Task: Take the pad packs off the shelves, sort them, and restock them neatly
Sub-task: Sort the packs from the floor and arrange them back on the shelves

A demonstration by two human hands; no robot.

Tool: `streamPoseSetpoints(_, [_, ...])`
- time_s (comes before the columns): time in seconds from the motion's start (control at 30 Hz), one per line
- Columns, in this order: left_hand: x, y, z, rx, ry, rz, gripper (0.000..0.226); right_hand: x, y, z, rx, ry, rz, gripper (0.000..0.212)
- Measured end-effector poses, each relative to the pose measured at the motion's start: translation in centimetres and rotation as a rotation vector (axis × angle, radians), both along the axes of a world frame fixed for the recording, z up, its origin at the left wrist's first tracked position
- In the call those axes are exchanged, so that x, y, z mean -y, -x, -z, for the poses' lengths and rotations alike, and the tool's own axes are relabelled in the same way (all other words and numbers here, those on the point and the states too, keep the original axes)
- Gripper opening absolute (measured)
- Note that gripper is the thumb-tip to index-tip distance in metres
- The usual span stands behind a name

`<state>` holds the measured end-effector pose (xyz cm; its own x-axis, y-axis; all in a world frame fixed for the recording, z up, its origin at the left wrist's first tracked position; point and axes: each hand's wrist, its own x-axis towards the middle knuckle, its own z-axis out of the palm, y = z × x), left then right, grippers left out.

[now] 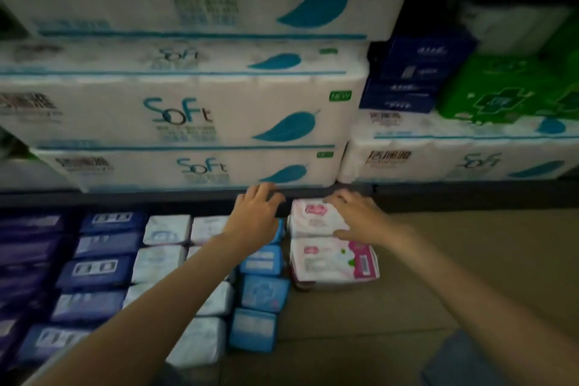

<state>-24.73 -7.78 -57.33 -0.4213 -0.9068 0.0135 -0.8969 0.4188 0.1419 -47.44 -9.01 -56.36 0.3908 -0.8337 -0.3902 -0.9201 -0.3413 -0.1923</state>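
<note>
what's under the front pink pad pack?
A darker pack edge shows below the front pink pad pack, so it sits stacked on another. How many lie beneath is hidden. The right hand rests on the rear pink pack.

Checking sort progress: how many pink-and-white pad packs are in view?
2: the far pack against the shelf edge under the right hand, and the near pack directly in front of it. More may be hidden underneath.

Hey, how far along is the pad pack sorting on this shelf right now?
Done: dark blue packs, pale white packs and light blue packs sit in colour-sorted rows. In hand: the right hand rests on the pink-and-white packs; the left hand reaches alongside. Left: bare brown shelf unfilled.
</note>
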Motion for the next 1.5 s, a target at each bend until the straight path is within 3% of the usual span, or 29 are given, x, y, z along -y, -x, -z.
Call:
streamPoseSetpoints(0.13, [-2.1, -0.3, 3.4, 0.099, -0.044, 0.045, 0.047, -2.0, -0.6, 8.5, -0.205, -0.181, -0.042, 0.1])
streamPoseSetpoints(0.27, [-2.5, 0.6, 4.4, 0.264, -0.28, 0.051, 0.064, -4.6, -1.7, 12.2, -0.316, 0.061, -0.071, 0.1])
streamPoseSetpoints(0.33, [-2.5, 1.5, 4.5, 0.238, -0.319, 0.091, 0.071, -4.9, -1.7, 12.6, -0.299, 0.108, -0.067, 0.1])
streamPoseSetpoints(0.43, [-2.1, 1.9, 4.6, 0.188, -0.45, 0.103, 0.093, -4.3, -0.5, 10.8, -0.129, -0.073, 0.04, 0.101])
streamPoseSetpoints(0.57, [-0.2, 1.2, 2.8, -0.185, -0.648, 0.028, 0.117, -2.0, 1.4, 3.4, 0.22, -0.284, 0.128, 0.09])
streamPoseSetpoints(0.67, [0.9, 1.1, -0.8, -0.53, -0.806, -0.009, 0.12, 0.8, 2.1, -4.1, 0.438, -0.368, 0.143, 0.082])
streamPoseSetpoints(0.73, [1.3, 1.1, -4.6, -0.784, -0.8, -0.046, 0.115, 2.5, 2.2, -9.2, 0.482, -0.335, 0.122, 0.079])
streamPoseSetpoints(0.8, [2.0, 0.9, -8.9, -0.91, -0.668, -0.1, 0.111, 3.5, 2.0, -14.3, 0.484, -0.194, 0.092, 0.074])
streamPoseSetpoints(0.9, [3.1, 0.5, -15.3, -1.036, -0.489, -0.157, 0.112, 3.2, 1.5, -21.2, 0.465, 0.269, 0.078, 0.076])
streamPoseSetpoints(1.0, [3.8, -0.3, -22.4, -1.167, -0.349, -0.143, 0.1, 1.0, 0.6, -27.3, 0.423, 0.621, -0.044, 0.092])
streamPoseSetpoints(1.13, [4.6, -1.1, -30.4, -1.301, -0.185, -0.073, 0.097, -0.5, -0.1, -31.0, 0.148, 1.016, -0.134, 0.12])
streamPoseSetpoints(1.33, [5.7, -2.4, -37.4, -1.365, -0.101, -0.007, 0.098, 1.2, -1.4, -35.7, 0.003, 1.144, -0.091, 0.129])
streamPoseSetpoints(1.5, [7.8, -4.7, -40.8, -1.258, -0.073, -0.012, 0.099, 4.6, -3.8, -38.5, -0.006, 1.311, -0.106, 0.128])
